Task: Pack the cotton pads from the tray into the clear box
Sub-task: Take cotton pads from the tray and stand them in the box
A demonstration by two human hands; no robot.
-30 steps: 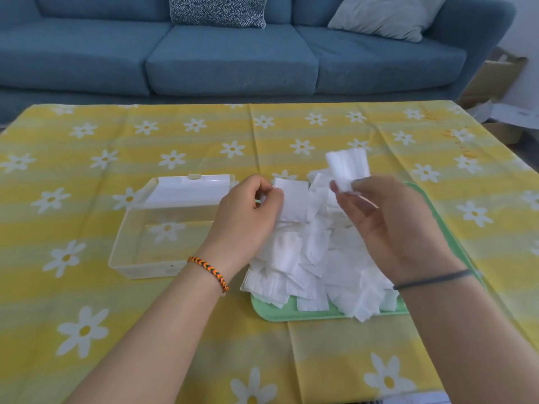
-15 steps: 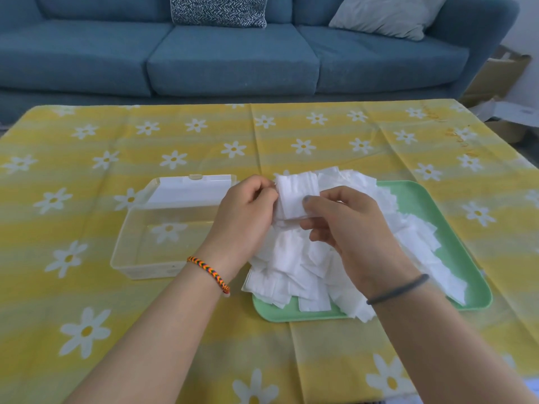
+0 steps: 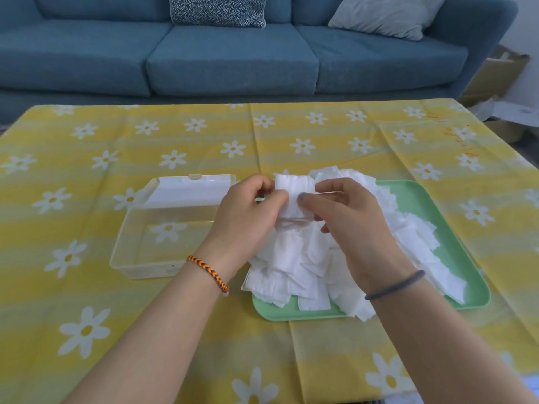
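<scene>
Both hands meet on a small stack of cotton pads (image 3: 294,196), held upright between them just above the heap. The left hand (image 3: 248,217) pinches the stack's left edge, thumb on the near face and fingers curled round behind; the right hand (image 3: 347,223) closes on the right edge, its thumb pressed flat against the near face of the stack and the other fingers bent round the far side. Neither hand has anything else in it.

Below the stack lies the pile of loose cotton pads (image 3: 297,266) — a white, untidy mound that covers most of the green tray (image 3: 469,275) and spills over its near-left rim onto the cloth. The tray's far-right corner and right rim are bare.

Just left of the tray, touching or nearly touching it, stands the clear box (image 3: 140,255) with its hinged lid (image 3: 189,189) thrown back on the far side; through the box's bottom a daisy of the cloth shows, and no pads can be seen inside.

A braided orange bracelet (image 3: 208,274) rings the left wrist, a dark band (image 3: 396,285) the right. Everything sits on a yellow tablecloth (image 3: 87,158) printed with white daisies. Beyond the table's far edge is a blue sofa (image 3: 233,59) with a patterned cushion (image 3: 217,10) and a pale cushion (image 3: 385,14) — and cardboard boxes (image 3: 495,80) at the far right.
</scene>
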